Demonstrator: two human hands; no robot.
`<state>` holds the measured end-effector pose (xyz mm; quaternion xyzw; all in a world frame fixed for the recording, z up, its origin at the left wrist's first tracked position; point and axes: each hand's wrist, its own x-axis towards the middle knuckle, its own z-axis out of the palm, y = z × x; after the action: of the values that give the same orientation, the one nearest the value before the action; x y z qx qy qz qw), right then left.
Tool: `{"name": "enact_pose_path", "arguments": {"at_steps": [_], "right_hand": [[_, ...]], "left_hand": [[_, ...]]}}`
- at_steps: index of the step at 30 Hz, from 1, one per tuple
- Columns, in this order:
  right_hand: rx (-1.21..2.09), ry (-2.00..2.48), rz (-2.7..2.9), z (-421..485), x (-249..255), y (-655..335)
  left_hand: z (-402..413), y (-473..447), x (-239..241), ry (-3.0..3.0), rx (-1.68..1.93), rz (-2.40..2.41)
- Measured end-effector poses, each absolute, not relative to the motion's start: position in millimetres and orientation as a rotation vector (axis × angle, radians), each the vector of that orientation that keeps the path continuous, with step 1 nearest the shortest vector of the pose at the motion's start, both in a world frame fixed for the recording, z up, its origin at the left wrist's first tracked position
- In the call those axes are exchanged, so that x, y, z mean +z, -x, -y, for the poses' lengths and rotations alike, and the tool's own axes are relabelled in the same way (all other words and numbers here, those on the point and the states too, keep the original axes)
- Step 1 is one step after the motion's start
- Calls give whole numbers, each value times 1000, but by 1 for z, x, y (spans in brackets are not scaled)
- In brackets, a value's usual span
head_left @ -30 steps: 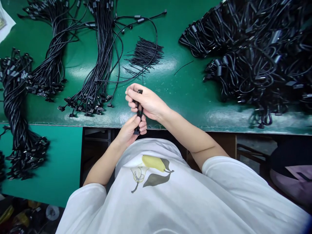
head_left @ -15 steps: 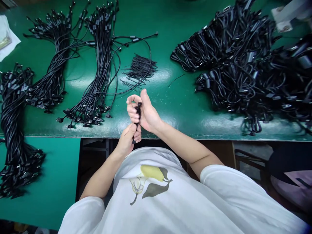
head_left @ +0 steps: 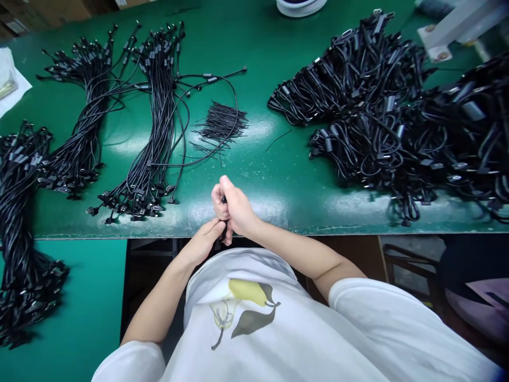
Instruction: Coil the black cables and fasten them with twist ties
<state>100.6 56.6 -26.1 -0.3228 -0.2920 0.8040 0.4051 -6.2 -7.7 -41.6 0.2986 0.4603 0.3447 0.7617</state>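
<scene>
Both my hands meet at the near edge of the green table [head_left: 278,175]. My right hand [head_left: 234,209] is a closed fist wrapped round a folded black cable [head_left: 224,200], of which only short bits show. My left hand [head_left: 204,241] pinches the lower end of the same cable just below the fist. A small heap of thin black twist ties [head_left: 218,124] lies on the table beyond my hands.
Straight bundles of black cables [head_left: 155,122] lie at the left and far left [head_left: 24,223]. A large tangled pile of coiled cables [head_left: 389,111] fills the right side. A lower green surface [head_left: 79,307] sits at the left. A white paper [head_left: 10,85] lies at the far left edge.
My hands have drawn closer together and nearer to the table's edge, and the fist has closed tighter round the cable. The view has tilted so more of the far table shows.
</scene>
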Motion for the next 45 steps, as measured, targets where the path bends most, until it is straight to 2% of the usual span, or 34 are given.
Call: {"name": "enact_pose_path", "arguments": {"at_steps": [3, 5, 7, 10, 12, 15, 21, 23, 27, 29, 31, 34, 37, 41, 45], "right_hand": [[2054, 813, 1013, -63, -37, -109], [1897, 829, 1396, -82, -37, -128], [1478, 1036, 1783, -114, -35, -159], [662, 1641, 2062, -169, -35, -213], [421, 1971, 2131, -198, -40, -240], [409, 2151, 2212, -217, -47, -259], [474, 1937, 2291, -170, -43, -227], [713, 1681, 2300, -137, -42, -199], [1528, 986, 1929, -79, -45, -139], [1637, 878, 1789, -64, -46, -121], [1518, 903, 1875, -57, -44, -115], [1062, 979, 2244, -52, -37, -117], [726, 834, 2536, -50, -29, -121], [604, 365, 2740, -57, -23, -123], [466, 181, 2870, -66, -22, -125]], "left_hand": [[9, 5, -48, -547, 785, -1051], [8, 6, -49, -457, 883, -1046], [5, 9, -46, -402, 1010, -1027], [0, 16, -38, -363, 1119, -995], [-2, 19, -31, -340, 1105, -962], [-1, 19, -21, -270, 1094, -887], [2, 20, -16, -273, 1117, -858], [3, 19, -19, -330, 1106, -875], [2, 19, -26, -406, 1105, -923], [2, 22, -29, -440, 1132, -955], [2, 27, -31, -480, 1159, -982], [4, 32, -35, -613, 1175, -1072], [4, 37, -41, -835, 1166, -1234], [1, 41, -51, -886, 1008, -1296], [0, 43, -54, -851, 852, -1253]]}}
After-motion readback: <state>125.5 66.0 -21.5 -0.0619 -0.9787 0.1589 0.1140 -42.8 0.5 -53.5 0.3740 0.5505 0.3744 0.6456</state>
